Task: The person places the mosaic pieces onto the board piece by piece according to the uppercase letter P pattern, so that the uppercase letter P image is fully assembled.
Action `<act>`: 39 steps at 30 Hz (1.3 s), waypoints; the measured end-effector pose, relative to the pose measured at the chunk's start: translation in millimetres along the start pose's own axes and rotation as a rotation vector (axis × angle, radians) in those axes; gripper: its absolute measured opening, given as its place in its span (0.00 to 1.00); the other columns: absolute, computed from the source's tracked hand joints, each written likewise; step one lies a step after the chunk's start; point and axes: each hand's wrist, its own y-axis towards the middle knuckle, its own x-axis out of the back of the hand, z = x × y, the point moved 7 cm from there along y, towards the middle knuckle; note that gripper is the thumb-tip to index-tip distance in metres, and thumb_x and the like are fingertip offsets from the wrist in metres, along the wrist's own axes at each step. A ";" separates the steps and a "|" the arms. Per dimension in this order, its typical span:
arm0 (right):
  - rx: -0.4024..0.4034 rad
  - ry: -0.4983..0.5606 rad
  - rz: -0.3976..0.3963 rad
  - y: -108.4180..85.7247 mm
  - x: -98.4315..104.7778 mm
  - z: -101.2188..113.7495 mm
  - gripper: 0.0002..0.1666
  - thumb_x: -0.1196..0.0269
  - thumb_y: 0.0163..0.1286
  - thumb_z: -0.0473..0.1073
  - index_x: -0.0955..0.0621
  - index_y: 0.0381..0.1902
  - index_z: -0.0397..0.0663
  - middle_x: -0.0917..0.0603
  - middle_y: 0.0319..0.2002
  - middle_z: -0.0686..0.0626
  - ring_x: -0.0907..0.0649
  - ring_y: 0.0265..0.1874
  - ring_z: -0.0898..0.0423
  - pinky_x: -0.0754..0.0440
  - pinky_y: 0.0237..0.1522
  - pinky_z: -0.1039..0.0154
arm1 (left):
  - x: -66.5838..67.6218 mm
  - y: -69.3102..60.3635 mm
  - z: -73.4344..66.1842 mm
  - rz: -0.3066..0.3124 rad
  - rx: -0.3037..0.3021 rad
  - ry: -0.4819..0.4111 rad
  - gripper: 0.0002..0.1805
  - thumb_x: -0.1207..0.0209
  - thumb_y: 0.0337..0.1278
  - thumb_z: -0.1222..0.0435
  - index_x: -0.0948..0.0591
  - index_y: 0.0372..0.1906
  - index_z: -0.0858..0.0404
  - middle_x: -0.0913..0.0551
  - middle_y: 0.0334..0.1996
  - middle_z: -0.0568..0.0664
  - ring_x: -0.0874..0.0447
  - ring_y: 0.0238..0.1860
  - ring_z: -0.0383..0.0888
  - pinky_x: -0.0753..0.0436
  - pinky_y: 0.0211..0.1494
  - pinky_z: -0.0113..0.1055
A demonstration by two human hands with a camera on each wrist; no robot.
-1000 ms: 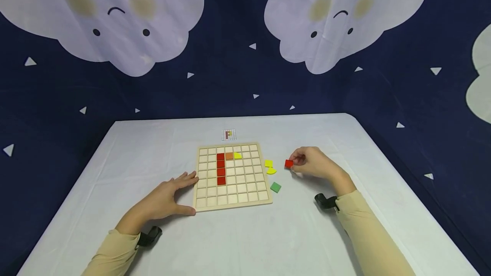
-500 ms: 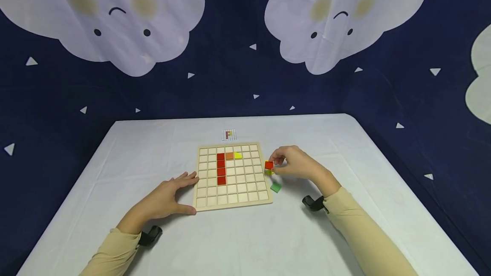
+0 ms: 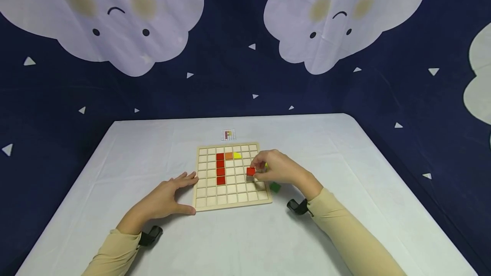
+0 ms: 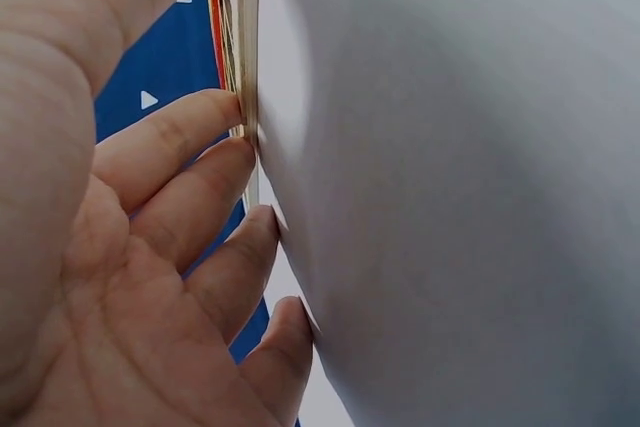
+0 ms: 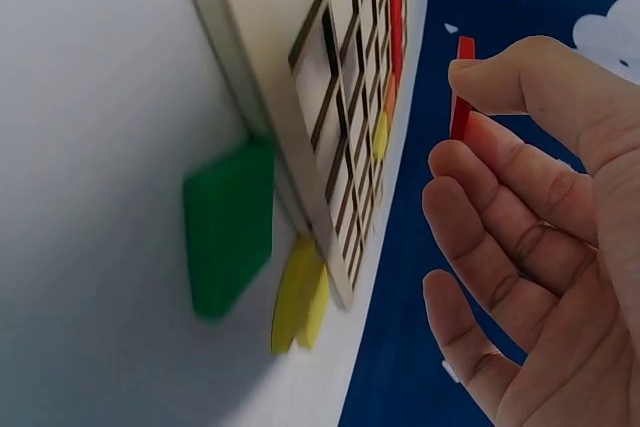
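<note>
My right hand (image 3: pixel 281 167) pinches a red square tile (image 3: pixel 250 171) between thumb and index finger, above the right half of a wooden grid board (image 3: pixel 232 199). In the right wrist view the held tile (image 5: pixel 462 87) appears edge-on, its other fingers loosely bent. My left hand (image 3: pixel 165 199) lies at the board's left edge, fingers spread, with fingertips and thumb touching the frame. On the board, a column of red tiles (image 3: pixel 220 164) runs down from the second row. An orange tile (image 3: pixel 229 156) and a yellow rounded tile (image 3: pixel 237 155) continue that row to the right.
A green tile (image 3: pixel 275 187) lies on the white table beside the board's right edge. Yellow pieces (image 5: pixel 300 297) lie there too, mostly hidden behind my right hand in the head view. A small printed grid card (image 3: pixel 228 134) lies beyond the board.
My right hand has carried the red tile leftward from the table, past the yellow pieces, to over the board. The left hand stays at the board's edge.
</note>
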 end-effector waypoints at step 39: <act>0.061 -0.139 0.185 43.8 -62.8 58.1 0.09 0.24 0.68 0.44 0.09 0.44 0.51 0.12 0.35 0.59 0.19 0.34 0.66 0.18 0.40 0.72 | -1.8 1.3 2.1 0.013 0.008 0.000 0.52 0.17 0.45 0.48 0.23 0.76 0.61 0.31 0.81 0.60 0.40 0.83 0.70 0.41 0.81 0.75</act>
